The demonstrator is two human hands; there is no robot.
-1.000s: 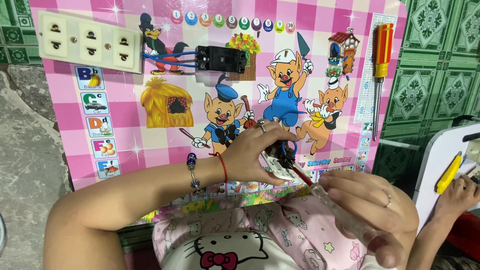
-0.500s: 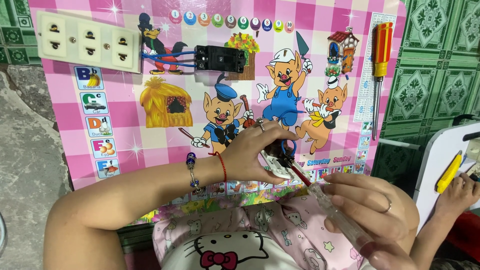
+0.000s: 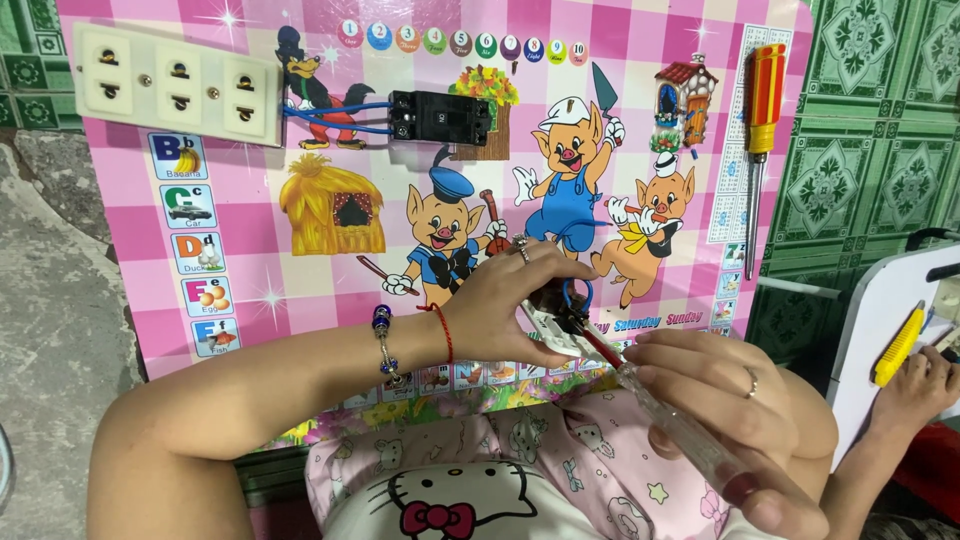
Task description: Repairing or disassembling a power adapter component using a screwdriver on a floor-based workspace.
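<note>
Left hand [image 3: 510,300] pinches a small white switch [image 3: 550,325] on the pink board [image 3: 250,260]; right hand [image 3: 730,400] grips a clear-handled screwdriver [image 3: 680,430], tip in the switch. A 3-socket strip [image 3: 175,85], black breaker [image 3: 440,117] and orange screwdriver [image 3: 762,130] lie beyond.

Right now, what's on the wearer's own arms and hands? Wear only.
Both forearms are bare, no sleeves. The left hand has a ring on one finger; its wrist carries a dark beaded bracelet and a thin red string. The right hand wears one plain ring.

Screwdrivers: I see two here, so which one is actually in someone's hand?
The clear-handled screwdriver, gripped by the right hand, its tip at the small switch part. The orange-handled screwdriver lies untouched on the pink board.
</note>
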